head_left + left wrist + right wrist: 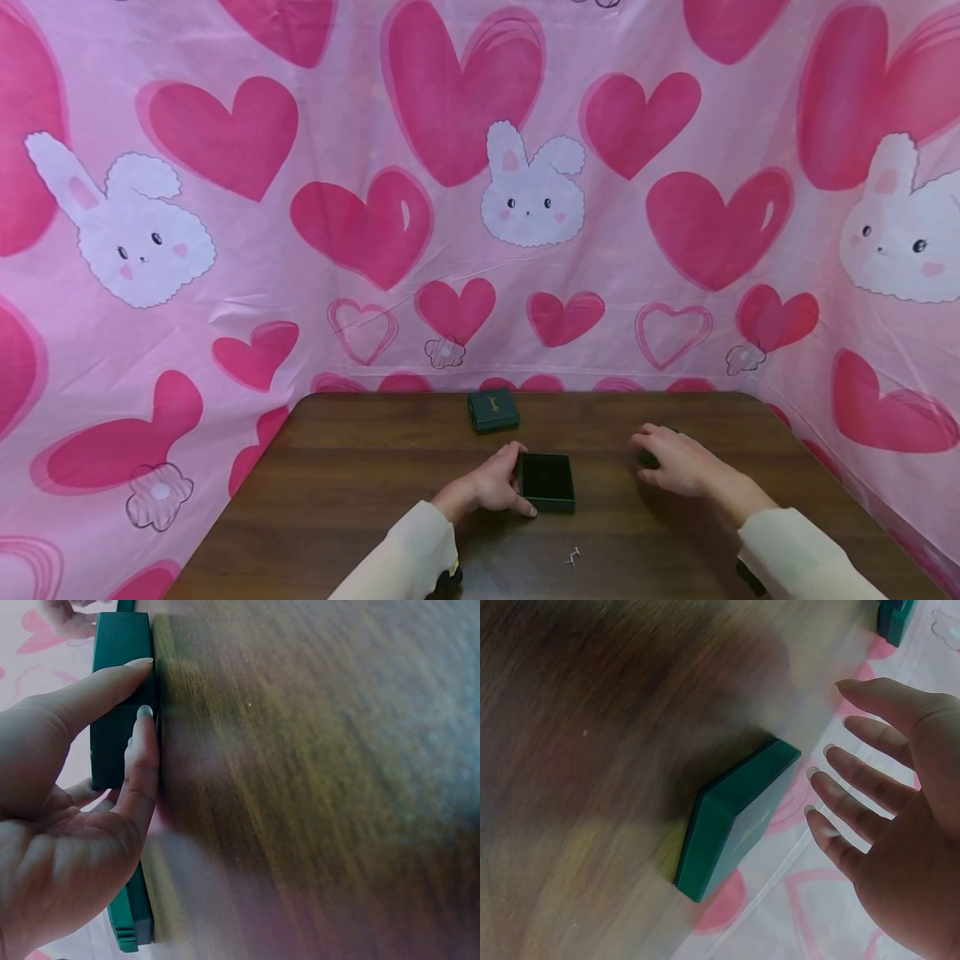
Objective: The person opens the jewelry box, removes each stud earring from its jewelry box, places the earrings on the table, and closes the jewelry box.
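My left hand [497, 482] grips the left side of an open dark green jewelry box base [547, 505], thumb at its front corner. The base sits on the table, its dark inside facing up. In the left wrist view, the thumb and fingers lie against the base's green wall [112, 757]. My right hand [675, 460] hovers at a dark green box lid [648, 458], which it mostly hides in the head view. From the right wrist, the lid [727, 817] lies on the table with gold lettering, apart from the spread fingers.
A second green jewelry box [492, 410] with gold lettering stands at the table's back edge. Small silvery pieces [572, 557] lie near the front of the brown wooden table [360, 467]. A pink cloth [525, 267] with hearts and rabbits hangs around the table.
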`<move>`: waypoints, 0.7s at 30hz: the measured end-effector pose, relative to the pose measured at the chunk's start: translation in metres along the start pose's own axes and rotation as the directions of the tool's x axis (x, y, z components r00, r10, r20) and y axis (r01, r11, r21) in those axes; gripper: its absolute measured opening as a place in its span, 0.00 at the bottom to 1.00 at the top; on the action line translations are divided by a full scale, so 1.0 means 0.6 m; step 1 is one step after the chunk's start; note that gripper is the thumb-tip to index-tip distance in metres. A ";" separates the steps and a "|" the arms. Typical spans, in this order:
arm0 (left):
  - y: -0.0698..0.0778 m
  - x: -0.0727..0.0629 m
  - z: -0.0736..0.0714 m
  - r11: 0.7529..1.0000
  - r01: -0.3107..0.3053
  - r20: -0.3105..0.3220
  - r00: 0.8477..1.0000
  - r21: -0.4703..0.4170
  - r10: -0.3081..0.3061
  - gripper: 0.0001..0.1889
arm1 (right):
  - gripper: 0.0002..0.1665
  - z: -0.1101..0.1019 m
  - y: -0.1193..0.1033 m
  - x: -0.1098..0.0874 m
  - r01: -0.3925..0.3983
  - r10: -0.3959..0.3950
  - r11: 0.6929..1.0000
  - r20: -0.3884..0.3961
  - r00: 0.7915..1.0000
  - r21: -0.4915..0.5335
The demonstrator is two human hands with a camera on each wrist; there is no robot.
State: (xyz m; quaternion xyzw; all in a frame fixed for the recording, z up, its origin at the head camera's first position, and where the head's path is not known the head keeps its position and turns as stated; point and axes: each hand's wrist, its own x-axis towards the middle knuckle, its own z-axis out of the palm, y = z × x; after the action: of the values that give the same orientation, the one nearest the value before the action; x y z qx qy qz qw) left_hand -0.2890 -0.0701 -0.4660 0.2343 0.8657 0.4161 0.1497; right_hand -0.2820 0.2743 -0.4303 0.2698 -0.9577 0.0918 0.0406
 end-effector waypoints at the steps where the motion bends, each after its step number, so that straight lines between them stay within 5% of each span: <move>1: 0.000 0.000 0.000 1.000 0.000 -0.002 1.000 0.001 0.000 0.41 | 0.22 0.000 0.002 -0.001 -0.006 0.006 1.000 0.000 1.000 0.006; 13: -0.002 0.001 0.004 1.000 0.007 -0.004 1.000 -0.007 -0.007 0.42 | 0.25 0.006 0.030 -0.010 -0.078 0.075 0.993 0.029 0.997 0.094; 21: 0.003 0.000 0.001 1.000 0.015 -0.005 1.000 -0.007 -0.015 0.42 | 0.32 0.011 0.054 -0.017 -0.136 0.135 0.989 0.017 0.991 0.053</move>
State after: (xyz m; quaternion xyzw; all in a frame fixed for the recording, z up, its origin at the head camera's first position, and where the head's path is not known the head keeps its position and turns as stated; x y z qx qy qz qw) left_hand -0.2882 -0.0688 -0.4649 0.2264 0.8663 0.4187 0.1514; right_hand -0.2907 0.3056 -0.4428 0.2057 -0.9712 0.1184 0.0206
